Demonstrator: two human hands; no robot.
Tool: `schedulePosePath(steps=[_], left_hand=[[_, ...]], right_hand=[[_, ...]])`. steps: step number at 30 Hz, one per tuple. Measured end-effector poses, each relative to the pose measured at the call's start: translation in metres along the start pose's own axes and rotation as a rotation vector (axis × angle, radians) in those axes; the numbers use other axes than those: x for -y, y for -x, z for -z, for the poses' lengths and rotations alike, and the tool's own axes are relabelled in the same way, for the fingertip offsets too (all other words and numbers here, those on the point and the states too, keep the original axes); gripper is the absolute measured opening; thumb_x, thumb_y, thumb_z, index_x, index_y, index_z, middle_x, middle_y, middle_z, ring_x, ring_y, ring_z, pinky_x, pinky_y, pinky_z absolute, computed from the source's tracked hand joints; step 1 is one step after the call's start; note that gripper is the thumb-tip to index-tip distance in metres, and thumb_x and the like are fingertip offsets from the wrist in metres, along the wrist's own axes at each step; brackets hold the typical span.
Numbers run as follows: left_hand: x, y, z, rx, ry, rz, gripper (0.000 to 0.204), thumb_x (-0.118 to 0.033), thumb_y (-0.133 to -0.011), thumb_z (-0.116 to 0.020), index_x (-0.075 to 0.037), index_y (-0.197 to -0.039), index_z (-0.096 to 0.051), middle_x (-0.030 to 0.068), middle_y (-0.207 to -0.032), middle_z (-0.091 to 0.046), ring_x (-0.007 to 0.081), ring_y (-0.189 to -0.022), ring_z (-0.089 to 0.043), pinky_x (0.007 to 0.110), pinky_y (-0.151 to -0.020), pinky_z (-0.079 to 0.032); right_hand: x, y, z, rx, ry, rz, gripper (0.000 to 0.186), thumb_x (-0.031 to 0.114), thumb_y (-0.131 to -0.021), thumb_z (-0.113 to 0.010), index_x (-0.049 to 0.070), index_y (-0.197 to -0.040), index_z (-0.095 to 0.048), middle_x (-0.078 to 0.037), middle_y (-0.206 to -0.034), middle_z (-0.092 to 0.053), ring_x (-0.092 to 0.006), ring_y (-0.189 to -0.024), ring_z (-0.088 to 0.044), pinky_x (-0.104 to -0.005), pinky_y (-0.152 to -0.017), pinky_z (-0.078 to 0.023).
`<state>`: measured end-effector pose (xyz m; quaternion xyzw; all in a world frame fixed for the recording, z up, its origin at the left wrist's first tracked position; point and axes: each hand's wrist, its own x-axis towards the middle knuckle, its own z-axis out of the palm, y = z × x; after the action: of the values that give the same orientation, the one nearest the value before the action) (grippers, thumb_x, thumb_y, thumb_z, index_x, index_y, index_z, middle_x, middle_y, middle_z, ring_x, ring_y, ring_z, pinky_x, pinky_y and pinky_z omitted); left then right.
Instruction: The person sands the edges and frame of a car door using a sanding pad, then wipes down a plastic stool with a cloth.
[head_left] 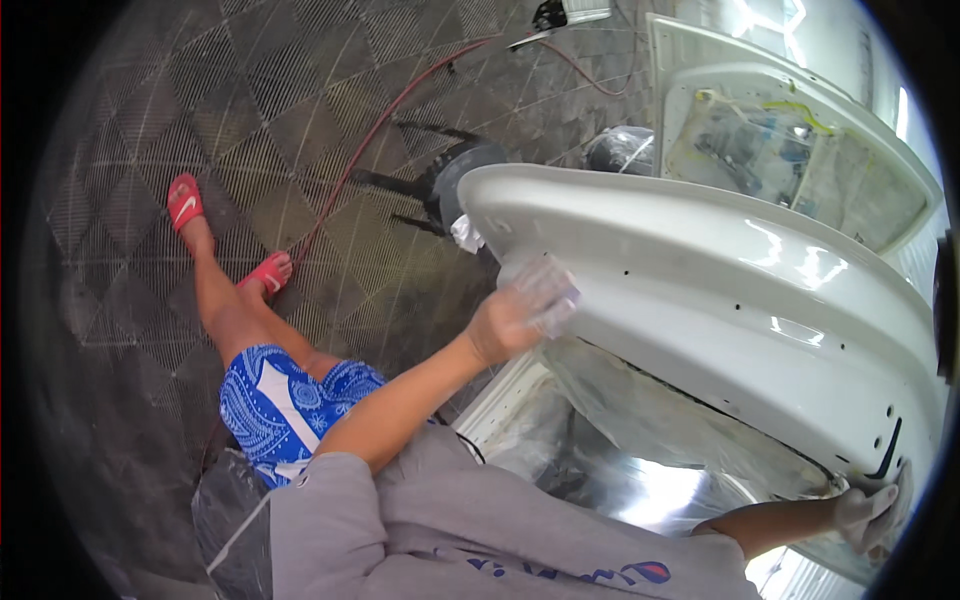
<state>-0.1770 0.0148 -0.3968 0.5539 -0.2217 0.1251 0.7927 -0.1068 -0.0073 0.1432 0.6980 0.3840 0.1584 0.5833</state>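
A white, glossy, curved body panel (pixel 690 250) spans the right half of the head view, dotted with small holes. My left hand (pixel 525 305) is over its near left part, smeared by motion, with something pale at the fingers that I cannot make out. Whether it touches the surface I cannot tell. At the lower right my right hand (pixel 865 510), pale as if gloved, grips the panel's end beside a dark slot. Below the panel hangs wrinkled clear plastic sheeting (pixel 610 400).
Behind stands a second white panel (pixel 920 185) with plastic over its middle. A dark stand (pixel 440 190), white crumpled material (pixel 467 232) and a wrapped rounded object (pixel 615 150) sit beside them. A red hose (pixel 385 115) crosses the grated floor (pixel 230 120). My legs in blue shorts (pixel 280 410) are at left.
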Motion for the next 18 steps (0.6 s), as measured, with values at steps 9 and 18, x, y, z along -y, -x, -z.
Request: schedulePosePath(steps=[9, 18], left_hand=[[-0.119, -0.163, 0.006, 0.035, 0.291, -0.138, 0.042, -0.019, -0.082, -0.073, -0.004, -0.119, -0.062, 0.0178, -0.125, -0.065, 0.0381, -0.116, -0.062, 0.049, -0.098, -0.054], [-0.181, -0.208, 0.016, 0.195, 0.397, -0.153, 0.037, -0.010, -0.080, -0.069, 0.007, -0.113, -0.062, 0.0271, -0.123, -0.063, 0.0412, -0.116, -0.062, 0.052, -0.102, -0.049]], right_hand=[[0.010, -0.001, 0.005, -0.071, -0.210, -0.313, 0.026, 0.004, -0.089, -0.051, -0.018, -0.088, -0.065, -0.028, -0.085, -0.070, -0.0357, -0.078, -0.068, -0.0394, -0.071, -0.058], [0.016, -0.014, 0.024, 0.038, -0.168, -0.392, 0.032, 0.021, -0.089, -0.051, -0.006, -0.087, -0.067, -0.020, -0.084, -0.070, -0.0325, -0.085, -0.062, -0.0415, -0.078, -0.052]])
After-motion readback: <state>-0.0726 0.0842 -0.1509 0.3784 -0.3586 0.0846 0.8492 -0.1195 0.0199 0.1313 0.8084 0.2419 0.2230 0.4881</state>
